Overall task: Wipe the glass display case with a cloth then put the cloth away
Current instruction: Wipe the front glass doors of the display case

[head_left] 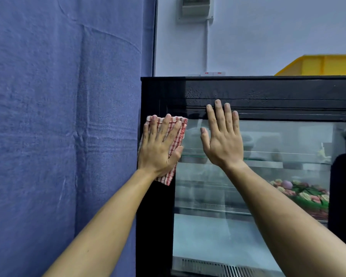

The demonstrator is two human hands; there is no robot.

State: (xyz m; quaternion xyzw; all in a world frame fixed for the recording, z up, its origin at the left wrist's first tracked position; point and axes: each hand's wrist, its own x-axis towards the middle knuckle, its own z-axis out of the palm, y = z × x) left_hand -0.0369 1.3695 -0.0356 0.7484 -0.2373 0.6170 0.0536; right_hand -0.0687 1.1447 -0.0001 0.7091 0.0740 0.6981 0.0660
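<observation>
A black-framed glass display case (268,90) stands on the right, its fogged glass front (218,226) facing me. A red-and-white checked cloth (178,134) lies flat against the case's upper left corner, over frame and glass. My left hand (160,148) presses it there with straight, spread fingers. My right hand (224,136) rests flat on the glass just right of the cloth, fingertips reaching the top frame, holding nothing.
A blue fabric curtain (64,126) hangs directly left of the case. A yellow crate (326,64) sits on top at the right. Inside the case, a decorated cake (304,194) stands on a shelf. A wall box (196,7) with a conduit is above.
</observation>
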